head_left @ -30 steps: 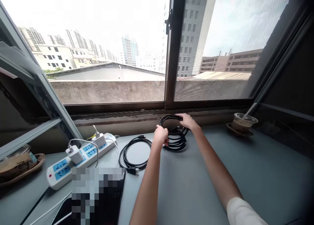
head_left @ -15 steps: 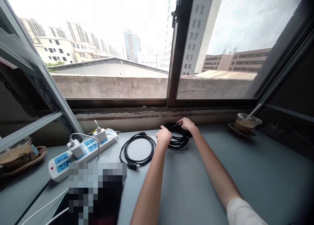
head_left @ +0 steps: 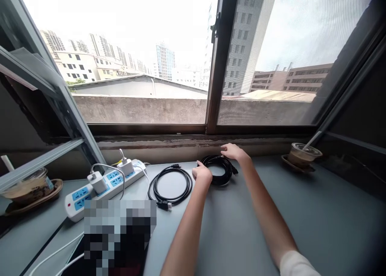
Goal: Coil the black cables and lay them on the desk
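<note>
A coiled black cable (head_left: 222,178) lies flat on the grey table (head_left: 241,227) near the window sill. My left hand (head_left: 202,174) is at the coil's left rim with its fingers curled on the cable. My right hand (head_left: 235,151) rests on the coil's far rim, fingers stretched out towards the left. Both forearms reach forward from the bottom of the picture.
A second black cable coil (head_left: 170,185) lies just left of my left hand. A white power strip (head_left: 102,185) with two white chargers sits further left. A cup with a straw (head_left: 302,155) stands at the right, a bowl (head_left: 27,185) at the far left. A blurred patch (head_left: 119,236) covers the near left.
The coil, held up off the table by both hands a second ago, has been lowered and now lies flat. My right hand's fingers have loosened and spread over its far rim.
</note>
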Available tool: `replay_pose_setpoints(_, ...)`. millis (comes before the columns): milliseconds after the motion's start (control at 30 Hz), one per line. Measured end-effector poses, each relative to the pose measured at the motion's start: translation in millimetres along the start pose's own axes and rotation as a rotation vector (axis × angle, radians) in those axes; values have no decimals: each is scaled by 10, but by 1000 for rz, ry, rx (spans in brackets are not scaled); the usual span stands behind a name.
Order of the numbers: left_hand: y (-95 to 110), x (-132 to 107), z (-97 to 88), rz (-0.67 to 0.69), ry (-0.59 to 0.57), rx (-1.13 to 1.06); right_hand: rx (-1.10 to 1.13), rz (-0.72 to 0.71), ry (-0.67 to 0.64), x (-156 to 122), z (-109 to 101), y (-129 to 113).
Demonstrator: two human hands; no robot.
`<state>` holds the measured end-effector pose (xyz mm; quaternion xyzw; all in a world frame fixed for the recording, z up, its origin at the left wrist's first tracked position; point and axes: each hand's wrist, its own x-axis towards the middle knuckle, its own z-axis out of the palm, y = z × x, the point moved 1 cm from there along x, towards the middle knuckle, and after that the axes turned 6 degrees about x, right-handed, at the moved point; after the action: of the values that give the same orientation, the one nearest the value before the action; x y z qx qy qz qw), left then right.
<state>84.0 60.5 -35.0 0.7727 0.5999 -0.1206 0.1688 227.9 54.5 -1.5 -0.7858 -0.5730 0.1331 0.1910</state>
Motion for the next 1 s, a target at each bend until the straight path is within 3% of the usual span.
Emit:
replay_pose_setpoints(167, -97, -210, -222, -2, 117, -50, 122, -159, 85, -309, -265, -238)
replay_pose_setpoints(267, -181, -434, -404, 14, 224, -78, 305, -283, 198, -550, -390, -384)
replay_pose_setpoints(400, -277, -791, -611, 138, 337, -201, 522, -420, 333, -896, -541, -555)
replay_pose_setpoints(567, -364, -1132, -757, 285, 430, -375, 637, -523, 466, -1227, -717, -656)
replay_pose_setpoints(767, -441, -1246, -804, 303, 572, -479, 707, -570, 569, -1440, -837, -661)
replay_pose_setpoints(1000, -584, -1265, -825, 292, 628, -577, 748, -597, 604, -1592, -893, -679)
